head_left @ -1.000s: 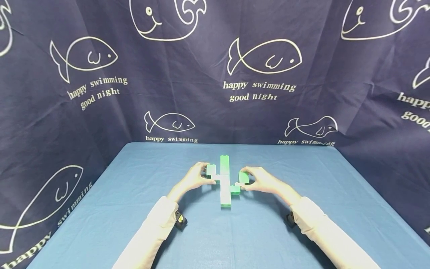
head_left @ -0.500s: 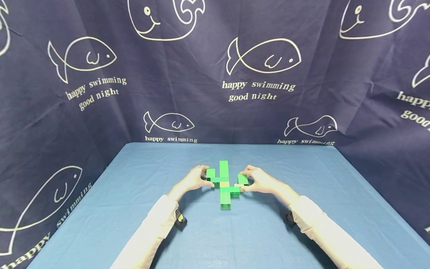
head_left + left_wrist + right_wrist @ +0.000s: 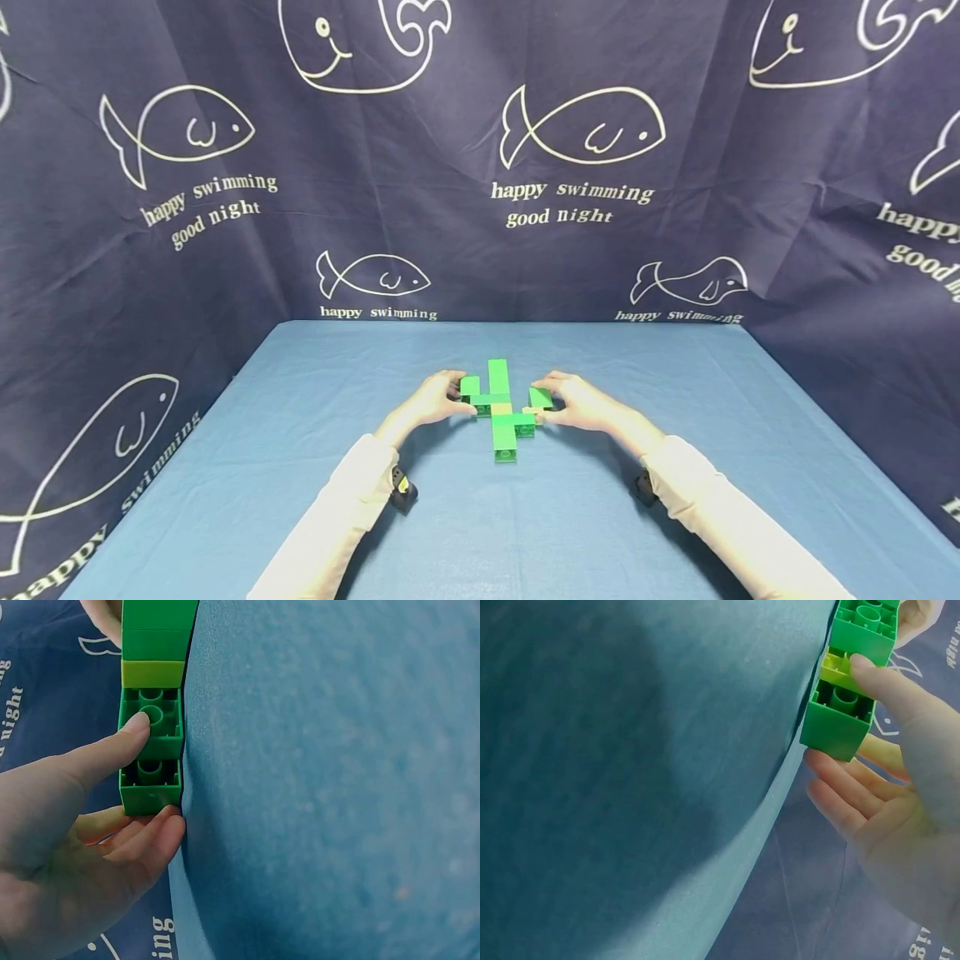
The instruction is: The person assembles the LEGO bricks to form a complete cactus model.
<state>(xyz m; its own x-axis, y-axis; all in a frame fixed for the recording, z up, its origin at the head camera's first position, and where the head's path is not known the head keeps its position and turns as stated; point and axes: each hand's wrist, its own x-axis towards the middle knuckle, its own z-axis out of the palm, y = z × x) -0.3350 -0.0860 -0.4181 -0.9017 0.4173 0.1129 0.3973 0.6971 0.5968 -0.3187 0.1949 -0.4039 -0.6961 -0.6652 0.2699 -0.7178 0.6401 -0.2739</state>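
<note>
A cactus-shaped build of green toy building bricks (image 3: 504,437), with a yellow brick (image 3: 501,409) in its middle column, lies on the blue cloth between my hands. My left hand (image 3: 435,398) holds the end of its left branch (image 3: 470,385). In the left wrist view the thumb presses the hollow underside of a green brick (image 3: 152,796), with the other fingers round its end. On the opposite side, my right hand (image 3: 585,404) grips the right branch (image 3: 541,397). The right wrist view shows that thumb on a small yellow brick (image 3: 832,669), fingertips at the green end brick (image 3: 836,731).
Blue cloth (image 3: 300,375) covers the table. Behind it hangs a dark blue curtain (image 3: 465,217) with white fish drawings and lettering. Both forearms, in light sleeves (image 3: 337,492), reach in from the front.
The build's far end sits slightly lower in the head view. Its faces, washed pale by glare one second ago, now show green and yellow. Both hands keep hold.
</note>
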